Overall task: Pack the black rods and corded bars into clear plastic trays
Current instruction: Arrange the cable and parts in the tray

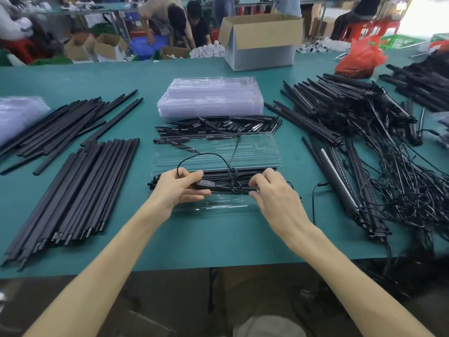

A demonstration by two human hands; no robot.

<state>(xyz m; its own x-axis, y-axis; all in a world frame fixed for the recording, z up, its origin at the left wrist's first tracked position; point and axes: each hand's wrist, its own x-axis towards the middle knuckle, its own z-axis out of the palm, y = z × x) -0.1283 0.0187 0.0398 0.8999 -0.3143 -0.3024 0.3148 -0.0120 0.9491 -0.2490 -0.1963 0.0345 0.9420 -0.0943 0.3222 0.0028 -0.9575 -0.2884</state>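
While the clear tray (257,152) lies open, left hand (178,188) pinches the cord controller (203,183) above packed rods (218,175) in the tray's near half. Right hand (274,193) grips those rods with curled fingers (260,181). Loose rods (80,190) left of tray, corded bars (340,113) right.

L hand (178,188) pinches cord's control box (204,183); R hand (274,195) grips black bars (228,177) in open clear tray (218,155) on green table (194,234). Rod piles (80,190) left, corded bars (352,122) right, tray stack (211,98) behind.
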